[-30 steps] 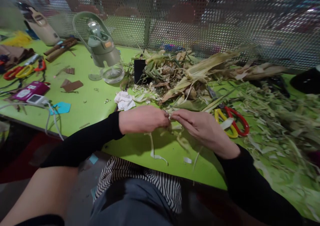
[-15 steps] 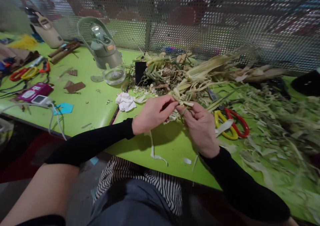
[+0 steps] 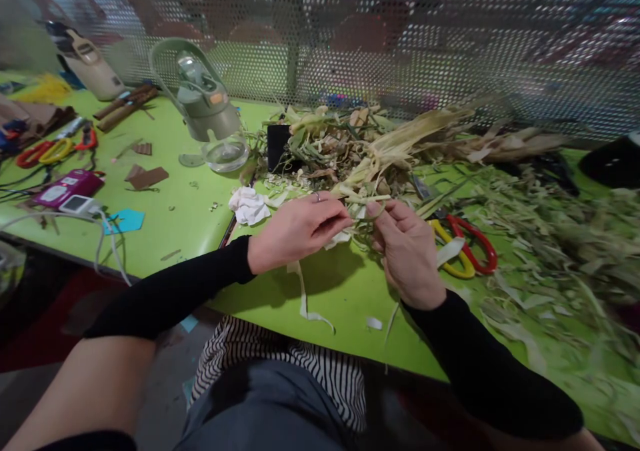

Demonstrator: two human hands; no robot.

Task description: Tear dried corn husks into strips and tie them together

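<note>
My left hand (image 3: pixel 303 228) is closed, thumb and fingers pinched together over a pale strip of corn husk whose end is mostly hidden. Facing it, my right hand (image 3: pixel 410 248) pinches a corn husk piece (image 3: pixel 370 199) between thumb and forefinger. Both hands hover above the front of the table, close to a heap of dried corn husks (image 3: pixel 335 151). Just right of my right hand lie scissors (image 3: pixel 473 248) with red and yellow handles, a pale strip across them. A thin curled husk strip (image 3: pixel 303 298) lies below my left hand.
Crumpled white tissue (image 3: pixel 249 206) sits left of my hands, near a green-lidded bottle (image 3: pixel 210 114). A dark phone-like slab (image 3: pixel 279 148) leans at the heap. Shredded husks (image 3: pixel 560 258) cover the right side. A purple power bank (image 3: pixel 67 188) with cables lies left. A perforated metal screen (image 3: pixel 350 51) stands behind.
My hands have drawn slightly apart. My left hand has shifted a little left, while my right hand's fingers have moved up along the husk piece and turned.
</note>
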